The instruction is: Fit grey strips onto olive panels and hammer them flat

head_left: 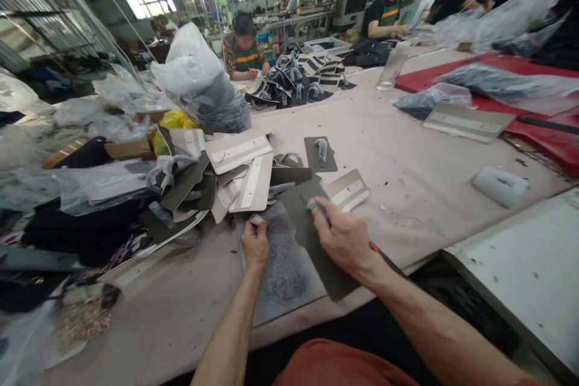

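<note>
Panel (320,250) clasped by attached handle (312,204) in your right hand (346,238); left hand (256,245) pinches pale piece (256,219); panel pile (237,155) nearby (finished share unclear).

One held panel (307,232) — one speckled board (286,265), one bottle (392,67).

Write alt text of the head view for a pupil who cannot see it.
The right hand grips the wrapped handle of a dark panel while the left hand holds a small pale item above a speckled board. More panels lie heaped beyond, on a table.
</note>
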The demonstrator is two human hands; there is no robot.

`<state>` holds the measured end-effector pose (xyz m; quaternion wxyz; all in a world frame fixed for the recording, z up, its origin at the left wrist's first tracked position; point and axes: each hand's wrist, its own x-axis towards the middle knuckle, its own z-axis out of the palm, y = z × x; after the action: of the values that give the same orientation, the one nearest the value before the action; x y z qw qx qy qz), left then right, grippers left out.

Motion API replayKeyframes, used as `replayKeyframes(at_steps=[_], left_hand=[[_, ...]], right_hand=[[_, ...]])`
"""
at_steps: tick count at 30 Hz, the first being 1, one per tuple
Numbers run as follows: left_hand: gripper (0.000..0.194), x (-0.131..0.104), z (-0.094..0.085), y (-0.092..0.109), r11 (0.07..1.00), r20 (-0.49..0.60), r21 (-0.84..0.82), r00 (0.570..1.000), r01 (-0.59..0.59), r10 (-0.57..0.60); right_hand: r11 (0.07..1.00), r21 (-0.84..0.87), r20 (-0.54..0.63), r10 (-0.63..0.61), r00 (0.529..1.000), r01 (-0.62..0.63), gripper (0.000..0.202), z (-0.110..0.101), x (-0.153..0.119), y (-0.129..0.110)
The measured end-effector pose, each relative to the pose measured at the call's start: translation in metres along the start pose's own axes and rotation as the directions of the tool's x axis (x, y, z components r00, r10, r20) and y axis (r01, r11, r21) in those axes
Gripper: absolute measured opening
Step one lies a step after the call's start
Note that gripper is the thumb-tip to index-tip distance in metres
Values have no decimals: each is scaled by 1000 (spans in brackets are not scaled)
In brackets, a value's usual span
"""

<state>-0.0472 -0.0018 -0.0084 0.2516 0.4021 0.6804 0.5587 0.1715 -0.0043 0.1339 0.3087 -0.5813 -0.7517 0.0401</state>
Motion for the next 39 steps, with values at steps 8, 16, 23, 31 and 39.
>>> replayKeyframes(at_steps=[8,16,23,31,39], left_hand=[[26,-20,-2,20,988,86,-153,995,-34,48],[22,-23,35,31,982,319,-188,947,13,49],[18,-22,36,22,995,387,-92,920,-38,71],[15,-21,35,28,994,400,0,911,-110,101],[16,-26,39,28,970,426,56,884,-237,192]], right_hand=[[963,-29,478,247,843,-266,45,80,-74,-20],[943,56,558,243,793,-328,42,75,-73,-14],[882,296,554,153,818,-366,52,70,-75,2],[960,15,116,276,954,-279,39,34,-75,96],[917,-187,491,399,774,-353,11,25,-63,158]])
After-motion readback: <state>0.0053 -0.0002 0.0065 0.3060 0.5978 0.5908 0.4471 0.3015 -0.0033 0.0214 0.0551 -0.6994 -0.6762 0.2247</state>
